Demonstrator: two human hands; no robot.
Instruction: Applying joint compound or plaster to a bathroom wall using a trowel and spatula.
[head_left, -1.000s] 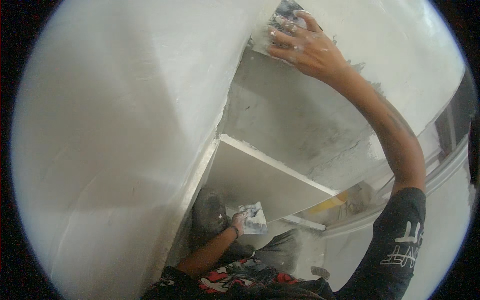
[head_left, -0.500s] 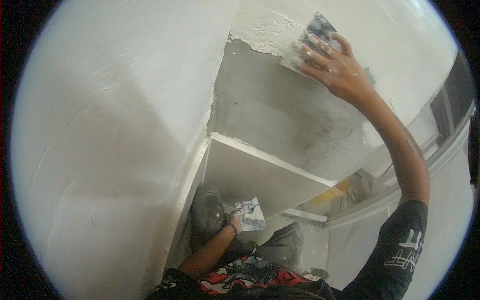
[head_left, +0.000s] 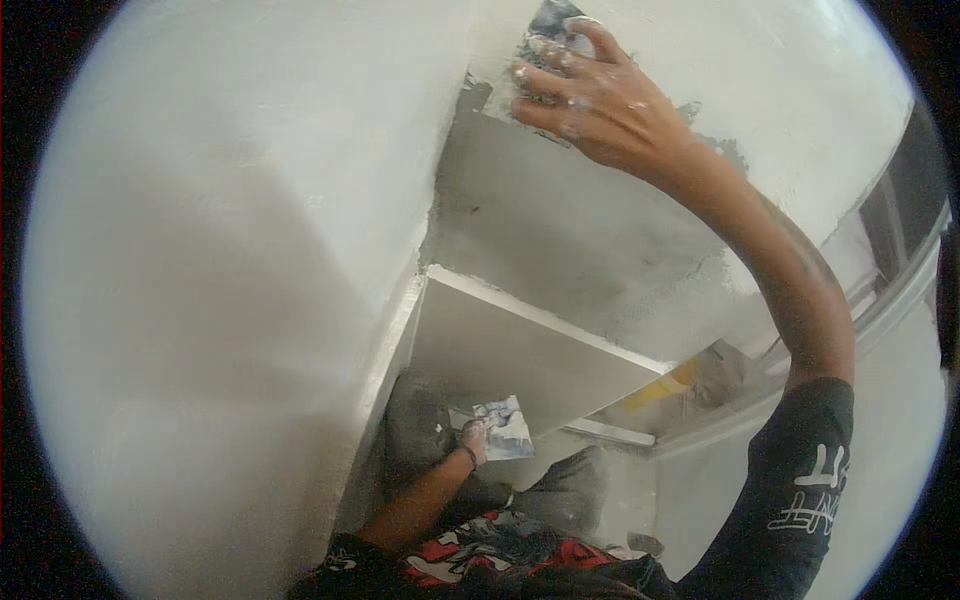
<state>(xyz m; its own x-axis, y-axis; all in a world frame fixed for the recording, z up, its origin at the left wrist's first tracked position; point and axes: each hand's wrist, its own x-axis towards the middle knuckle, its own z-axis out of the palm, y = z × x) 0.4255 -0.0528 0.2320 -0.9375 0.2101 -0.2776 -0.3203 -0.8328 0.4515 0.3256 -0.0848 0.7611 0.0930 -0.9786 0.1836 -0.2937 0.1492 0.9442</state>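
Observation:
My right hand [head_left: 620, 115] is raised high, its putty-smeared fingers pressing a flat rectangular putty blade [head_left: 552, 28] against the wall. White putty [head_left: 740, 50] coats the surface around and right of the blade. Directly below it lies a bare grey patch [head_left: 570, 220], bordered on the left by the corner with a white wall [head_left: 230, 250]. Low down, near my knee, my left hand [head_left: 473, 438] grips the edge of another flat plate [head_left: 512, 430] carrying smeared white putty. The fingers under that plate are partly hidden.
A white ledge [head_left: 540, 315] juts out beneath the grey patch. My bent legs [head_left: 565, 490] are under it. To the right are a yellow object [head_left: 660, 385] and a pale curved rail or frame [head_left: 860, 330]. Small dark gaps [head_left: 730, 150] show in the putty near my wrist.
My right hand has swept the blade left and slightly up, toward the corner. Putty now covers more of the grey patch's top, with a straighter lower edge. The left hand has barely moved.

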